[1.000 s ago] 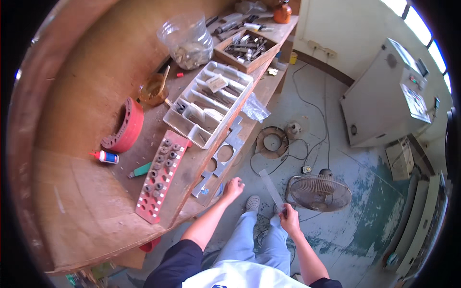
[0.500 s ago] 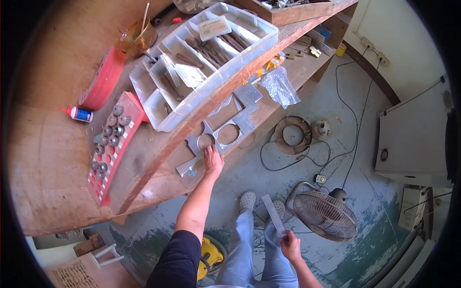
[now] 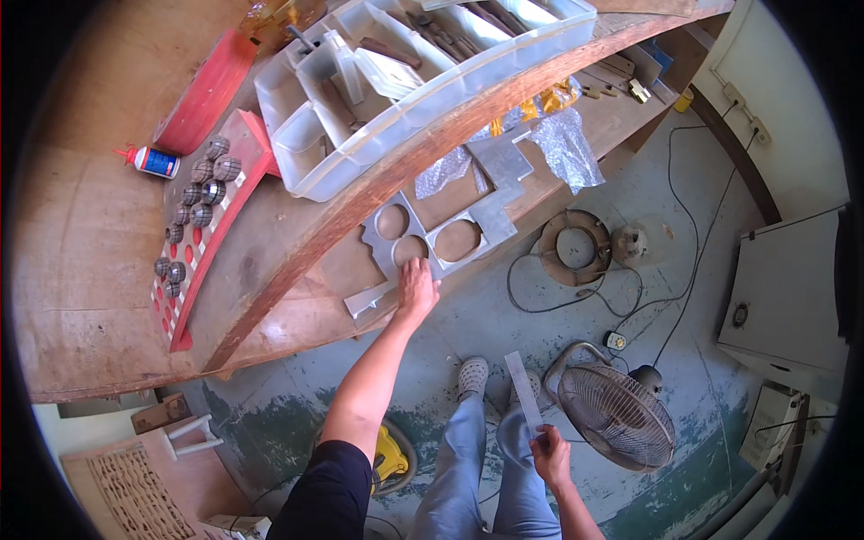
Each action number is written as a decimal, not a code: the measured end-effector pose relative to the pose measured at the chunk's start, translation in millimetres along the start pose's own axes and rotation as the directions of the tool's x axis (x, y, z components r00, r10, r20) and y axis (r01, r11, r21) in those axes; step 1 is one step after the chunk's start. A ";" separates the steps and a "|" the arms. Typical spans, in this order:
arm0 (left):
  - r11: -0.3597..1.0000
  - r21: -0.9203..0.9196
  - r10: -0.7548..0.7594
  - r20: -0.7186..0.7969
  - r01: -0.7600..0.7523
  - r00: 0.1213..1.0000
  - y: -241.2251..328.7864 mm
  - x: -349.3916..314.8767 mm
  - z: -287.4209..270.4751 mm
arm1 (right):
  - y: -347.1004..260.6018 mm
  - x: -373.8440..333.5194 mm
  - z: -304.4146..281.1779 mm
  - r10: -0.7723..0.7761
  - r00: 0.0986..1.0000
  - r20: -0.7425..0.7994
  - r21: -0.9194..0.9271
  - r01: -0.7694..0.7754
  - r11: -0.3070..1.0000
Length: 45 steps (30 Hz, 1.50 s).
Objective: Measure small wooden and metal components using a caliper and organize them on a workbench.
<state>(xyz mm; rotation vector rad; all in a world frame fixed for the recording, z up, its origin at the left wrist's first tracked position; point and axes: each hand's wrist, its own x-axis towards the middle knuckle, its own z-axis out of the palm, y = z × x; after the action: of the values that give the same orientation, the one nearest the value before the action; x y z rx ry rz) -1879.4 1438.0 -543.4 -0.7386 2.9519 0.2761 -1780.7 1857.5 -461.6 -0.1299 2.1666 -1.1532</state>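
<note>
My left hand (image 3: pixel 417 292) reaches to the lower shelf of the bench, its fingers closed at the near edge of a flat grey metal plate (image 3: pixel 440 266) with large round holes. The fingertips lie beside one of the holes; my thumb is mostly hidden. This plate lies on the shelf, close to its front edge. Low over my right leg, my right hand (image 3: pixel 552 457) grips the lower end of a thin, flat, straight metal strip (image 3: pixel 522 387). The strip points away from me, its far end free above the floor near my shoe.
A clear compartment box (image 3: pixel 310 184) of tools sits on the bench top by a red rack (image 3: pixel 220 236) of round collets. Bubble wrap (image 3: pixel 567 148) hangs over the shelf edge. A fan (image 3: pixel 616 416), a metal ring (image 3: pixel 576 247) and cables occupy the floor at right.
The view has shifted, bringing the bench and shelf nearer. My left hand stays at the plate's edge beside the same hole, and my right hand still holds the strip.
</note>
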 end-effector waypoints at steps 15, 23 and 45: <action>0.994 -0.094 -0.055 -0.047 0.050 0.997 10.8 -45.8 -4.0 | 4.8 10.1 -3.4 0.063 0.998 0.001 0.010 -0.063 0.998; 0.976 -0.211 -0.086 -0.182 0.046 0.979 1.2 -108.7 3.4 | 5.5 11.7 0.3 0.108 0.994 0.011 0.033 -0.108 0.994; 0.993 0.018 -0.118 0.110 0.117 0.987 -4.3 -91.5 -4.3 | 9.4 7.6 0.9 0.073 0.995 0.061 -0.019 -0.072 0.997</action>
<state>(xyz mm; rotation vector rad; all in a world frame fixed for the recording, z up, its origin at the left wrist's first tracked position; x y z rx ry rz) -1797.0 1475.4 -528.3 -0.8622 2.7912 0.2816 -1784.0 1859.7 -473.1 -0.0920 2.1100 -1.0772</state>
